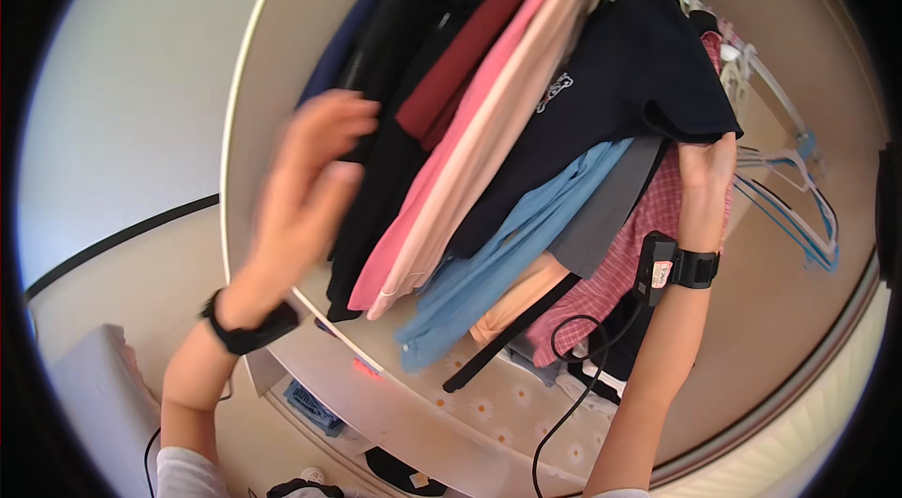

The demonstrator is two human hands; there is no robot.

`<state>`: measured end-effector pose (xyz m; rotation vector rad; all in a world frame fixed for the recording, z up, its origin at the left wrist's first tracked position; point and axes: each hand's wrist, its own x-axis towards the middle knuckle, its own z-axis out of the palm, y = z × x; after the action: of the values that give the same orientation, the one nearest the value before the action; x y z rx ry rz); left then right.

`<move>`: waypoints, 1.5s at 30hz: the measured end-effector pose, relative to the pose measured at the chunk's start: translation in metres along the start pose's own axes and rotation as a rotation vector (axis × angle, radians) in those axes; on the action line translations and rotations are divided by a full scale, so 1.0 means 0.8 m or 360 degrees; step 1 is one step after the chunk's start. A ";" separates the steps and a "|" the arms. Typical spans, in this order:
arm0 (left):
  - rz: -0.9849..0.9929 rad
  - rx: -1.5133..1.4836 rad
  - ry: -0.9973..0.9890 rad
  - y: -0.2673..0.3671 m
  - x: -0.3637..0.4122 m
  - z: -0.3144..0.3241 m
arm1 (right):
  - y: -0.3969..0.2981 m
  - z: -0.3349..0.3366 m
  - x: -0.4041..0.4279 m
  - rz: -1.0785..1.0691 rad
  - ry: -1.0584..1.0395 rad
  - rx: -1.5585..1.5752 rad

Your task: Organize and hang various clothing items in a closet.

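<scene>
Garments hang from a rail (775, 79) inside a wardrobe. My right hand (707, 158) reaches up at the sleeve of a dark navy T-shirt (613, 89); its fingers are hidden by the cloth, so their grip cannot be told. Blurred, my left hand (310, 174) is raised with fingers apart and nothing in it, in front of black clothes (394, 110) at the left. Between the hands hang a maroon garment (451, 89), a pink garment (416, 237) and a pale peach garment (486, 153). Below the T-shirt are a blue denim shirt (521, 237) and a grey garment (599, 237).
Several empty hangers (821, 216) hang at the right end of the rail. A red checked garment (634, 230) hangs behind my right wrist. Folded clothes (592, 385) lie on the flower-patterned wardrobe floor (500, 413). A black cable (546, 427) runs down from the right wrist device (655, 269).
</scene>
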<state>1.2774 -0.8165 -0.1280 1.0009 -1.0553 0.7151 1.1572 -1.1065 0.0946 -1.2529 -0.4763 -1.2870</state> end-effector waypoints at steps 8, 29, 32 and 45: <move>-0.0210 -0.0322 -0.0552 -0.087 0.007 0.211 | -0.060 -0.040 -0.012 -0.0116 0.0218 -0.0082; -0.1492 -0.1580 -0.1272 -0.120 0.091 0.149 | 0.114 0.022 -0.167 0.0574 -0.0713 -0.0975; -0.1642 -0.1446 -0.1374 -0.113 0.088 0.138 | 0.123 0.060 -0.201 0.0802 -0.1133 -0.1160; -0.0291 0.0276 -0.0171 -0.007 -0.091 -0.118 | 0.100 0.016 -0.157 0.0114 -0.1755 -0.1122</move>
<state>1.2910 -0.7328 -0.2121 1.2796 -0.9909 0.6156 1.1948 -1.0555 -0.0407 -2.5450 -0.7497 -0.5845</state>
